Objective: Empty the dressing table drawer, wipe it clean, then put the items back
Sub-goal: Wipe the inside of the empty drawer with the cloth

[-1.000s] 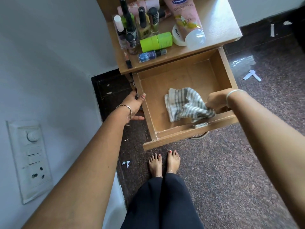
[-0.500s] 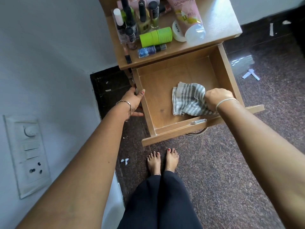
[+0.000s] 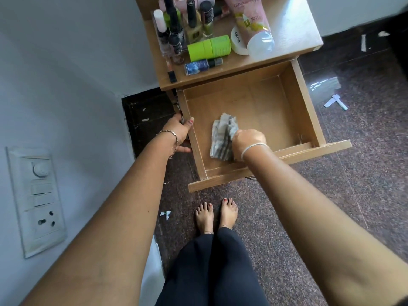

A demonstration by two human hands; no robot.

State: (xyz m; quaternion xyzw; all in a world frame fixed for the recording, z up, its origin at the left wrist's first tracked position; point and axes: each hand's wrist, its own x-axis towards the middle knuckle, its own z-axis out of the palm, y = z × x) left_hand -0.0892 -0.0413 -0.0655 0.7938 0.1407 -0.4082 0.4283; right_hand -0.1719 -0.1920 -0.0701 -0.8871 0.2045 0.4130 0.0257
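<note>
Open wooden drawer (image 3: 306, 111): my left hand (image 3: 180, 134) grips its left wall; my right hand (image 3: 248, 143) presses bunched grey-striped cloth (image 3: 223, 138) on its floor.

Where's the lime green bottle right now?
The lime green bottle lies on its side on the dressing table top, above the open drawer, between the nail polish bottles and a white jar.

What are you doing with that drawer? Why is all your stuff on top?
The drawer is pulled out and has nothing in it but a striped cloth. The right hand presses that cloth on the drawer's floor to wipe it, while the left hand grips the drawer's left wall. The bottles and tubes stand on the table top, not yet put back.
</note>
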